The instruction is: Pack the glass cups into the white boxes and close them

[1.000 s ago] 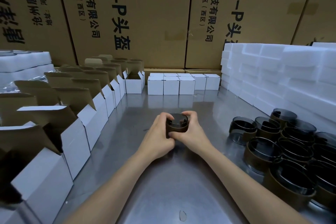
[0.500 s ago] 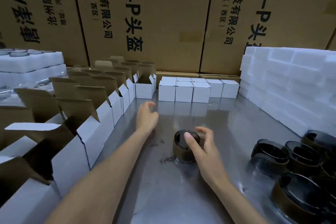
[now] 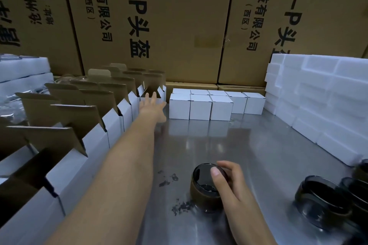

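- The dark glass cup [image 3: 207,187] is gripped at its rim on the tabletop [image 3: 258,145] by the right hand [image 3: 229,183].
- The left hand [image 3: 152,105], fingers spread, is stretched toward the farthest open white box [image 3: 153,93].
- The box's raised flaps could be knocked, and neighbouring boxes toppled.

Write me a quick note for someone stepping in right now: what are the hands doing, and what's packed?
Left hand: open, stretched out to the far open box at the end of the row of open boxes.
Right hand: grips one dark glass cup standing on the metal table.
Done: closed boxes are grouped at the back.
Left: box this cup, close the flaps, then pack the loose cups on the right.
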`<state>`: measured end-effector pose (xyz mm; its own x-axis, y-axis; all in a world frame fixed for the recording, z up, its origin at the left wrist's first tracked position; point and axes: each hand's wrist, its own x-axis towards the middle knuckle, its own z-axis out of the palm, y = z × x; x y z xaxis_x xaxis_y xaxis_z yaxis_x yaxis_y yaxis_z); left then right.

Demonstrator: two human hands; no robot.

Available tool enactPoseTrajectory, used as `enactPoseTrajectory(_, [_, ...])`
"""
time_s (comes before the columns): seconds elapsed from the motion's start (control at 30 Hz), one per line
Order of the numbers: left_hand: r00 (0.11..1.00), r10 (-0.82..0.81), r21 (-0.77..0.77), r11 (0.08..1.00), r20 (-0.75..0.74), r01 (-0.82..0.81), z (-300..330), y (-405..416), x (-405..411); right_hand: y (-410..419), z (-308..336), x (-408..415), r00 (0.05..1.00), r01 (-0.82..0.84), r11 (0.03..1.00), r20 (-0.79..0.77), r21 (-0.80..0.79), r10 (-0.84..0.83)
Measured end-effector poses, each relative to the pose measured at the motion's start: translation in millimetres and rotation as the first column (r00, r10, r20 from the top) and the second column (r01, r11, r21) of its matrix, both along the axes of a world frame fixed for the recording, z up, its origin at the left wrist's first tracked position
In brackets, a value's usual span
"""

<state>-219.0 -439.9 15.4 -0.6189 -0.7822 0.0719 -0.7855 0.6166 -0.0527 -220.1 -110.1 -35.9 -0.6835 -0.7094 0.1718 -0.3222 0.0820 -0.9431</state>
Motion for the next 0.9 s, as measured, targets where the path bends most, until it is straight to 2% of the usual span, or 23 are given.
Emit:
enactPoseTrajectory(0.07, [0.999,-0.027,-0.01,1.0,0.017,0.027,-1.7,-3.9,-0.6,0.0,0.7,-0.4,1.0,0.002,1.0,-0.012,0.013,-0.002])
enactPoseTrajectory(0.27, [0.972,-0.101,-0.103,0.991,-0.212,0.081,-8.5,4.0,1.0,0.8,0.8,0.5,1.0,-0.008,1.0,-0.028,0.017,0.008])
enactPoseTrajectory(0.5, [0.837,-0.223,-0.269,0.958,-0.499,0.095,-34.1,53.3,12.4,-0.2,-1.7,-0.5,0.997,0.024,1.0,-0.076,-0.01,-0.024])
enactPoseTrajectory(0.7, [0.792,-0.313,-0.271,0.943,-0.524,0.193,-37.3,123.4,28.1,-1.6,-3.3,-3.0,0.998,0.057,0.997,-0.035,-0.052,-0.059])
enactPoseTrajectory(0.9, [0.815,-0.274,-0.141,0.962,-0.51,0.235,-16.0,189.8,42.7,1.3,-0.6,-3.2,0.996,0.088,0.995,-0.023,-0.053,-0.089])
